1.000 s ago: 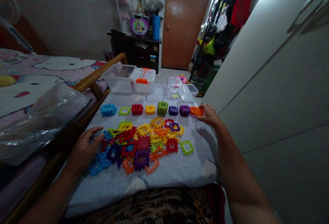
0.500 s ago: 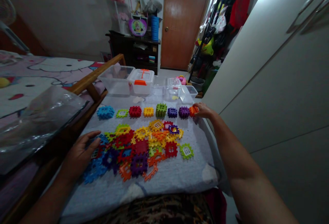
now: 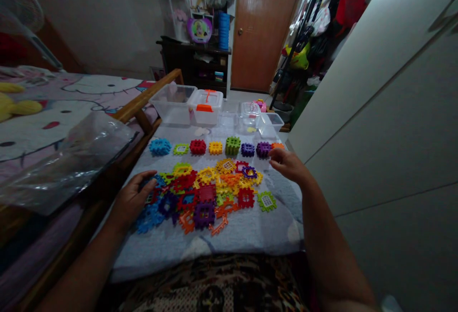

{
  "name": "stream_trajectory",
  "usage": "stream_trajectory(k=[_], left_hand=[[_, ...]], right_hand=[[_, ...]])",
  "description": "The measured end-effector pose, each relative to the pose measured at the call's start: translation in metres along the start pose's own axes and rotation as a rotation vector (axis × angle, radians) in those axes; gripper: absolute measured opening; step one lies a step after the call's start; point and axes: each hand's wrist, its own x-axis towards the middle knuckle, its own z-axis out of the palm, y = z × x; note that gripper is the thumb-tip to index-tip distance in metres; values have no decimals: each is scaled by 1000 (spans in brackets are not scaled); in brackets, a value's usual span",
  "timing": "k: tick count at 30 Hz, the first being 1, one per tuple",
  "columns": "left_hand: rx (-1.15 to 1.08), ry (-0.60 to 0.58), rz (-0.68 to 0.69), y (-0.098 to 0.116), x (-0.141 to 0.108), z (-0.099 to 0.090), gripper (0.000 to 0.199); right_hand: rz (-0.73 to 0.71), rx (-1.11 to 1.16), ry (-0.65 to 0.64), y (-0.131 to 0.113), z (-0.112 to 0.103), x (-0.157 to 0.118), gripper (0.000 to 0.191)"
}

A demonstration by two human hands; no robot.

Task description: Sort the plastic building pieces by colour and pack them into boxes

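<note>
My left hand (image 3: 135, 198) rests at the left edge of a mixed pile of plastic interlocking blocks (image 3: 206, 192), over blue pieces (image 3: 149, 217). Its fingers are stretched and apart, with no piece gripped. My right hand (image 3: 289, 165) hovers at the right end of a row of colour-sorted stacks, its fingers loosely curled and nothing visible in them. Just beyond it is an orange stack (image 3: 277, 146), partly hidden by the hand. Beside that stands a purple stack (image 3: 264, 150). Farther left in the row are a green stack (image 3: 233, 146), a yellow stack (image 3: 215, 148) and a red stack (image 3: 198, 147).
Clear plastic boxes line the table's far edge, one with an orange-latched lid (image 3: 206, 107). A plastic bag (image 3: 75, 159) lies on the left by a wooden bed rail (image 3: 146, 97). A pale cabinet (image 3: 386, 111) closes off the right side.
My right hand has drawn back toward me from the orange stack, which it was touching. My left hand stays at the pile. The whole view has shifted slightly.
</note>
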Motion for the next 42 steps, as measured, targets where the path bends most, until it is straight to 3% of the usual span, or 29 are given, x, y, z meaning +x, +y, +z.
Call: stream_trajectory(k=[4, 7, 9, 17, 20, 26, 32, 38, 42], left_hand=[[-39, -5, 13, -1, -1, 0, 53], [-66, 3, 10, 0, -2, 0, 51], [-70, 13, 6, 0, -2, 1, 50], [-75, 18, -25, 0, -2, 2, 54], [-78, 10, -25, 0, -2, 2, 55], [-68, 23, -11, 1, -2, 1, 50], [-97, -2, -35, 2, -2, 0, 54], [-93, 13, -14, 1, -2, 1, 52], [-71, 1, -20, -2, -1, 0, 52]], right_hand=[[-138, -14, -87, -25, 37, -15, 34], [-158, -86, -127, -26, 55, -12, 50], [-146, -90, -160, -23, 60, -9, 46], [-142, 63, -67, -12, 64, -10, 26], [-27, 204, 24, -8, 66, -10, 15], [225, 415, 251, 2, 61, -13, 28], [302, 132, 279, 13, 62, -17, 27], [193, -109, 416, 15, 66, -18, 31], [105, -91, 370, 9, 65, -19, 23]])
